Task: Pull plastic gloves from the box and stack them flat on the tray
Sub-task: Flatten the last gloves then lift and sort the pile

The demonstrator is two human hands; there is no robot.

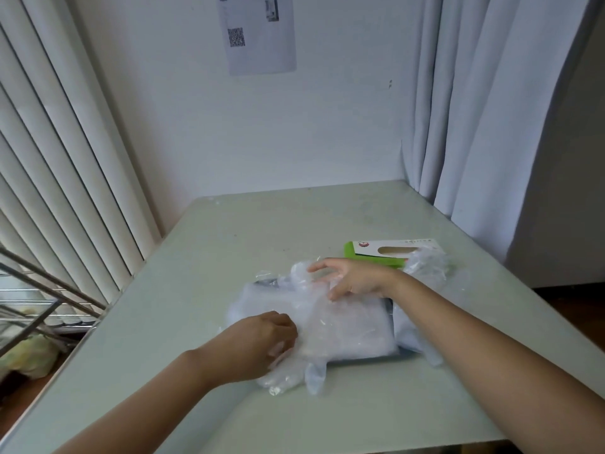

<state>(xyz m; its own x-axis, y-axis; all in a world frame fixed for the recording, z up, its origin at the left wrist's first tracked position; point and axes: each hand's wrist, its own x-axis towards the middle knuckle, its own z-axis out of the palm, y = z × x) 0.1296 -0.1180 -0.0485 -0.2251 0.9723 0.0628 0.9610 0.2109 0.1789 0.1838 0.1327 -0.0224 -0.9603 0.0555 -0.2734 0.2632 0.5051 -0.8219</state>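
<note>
A pile of clear plastic gloves lies spread over a dark tray in the middle of the table; only slivers of the tray's rim show. Glove fingers hang over the tray's near edge. My left hand rests on the pile's near left part, fingers curled into the plastic. My right hand lies on the far side of the pile with fingers spread and thumb down. The green and white glove box lies flat behind my right hand, with a crumpled glove at its opening.
The pale green table stands against a white wall. Vertical blinds and a metal rack are at the left, a white curtain at the right. A sheet with a QR code hangs on the wall.
</note>
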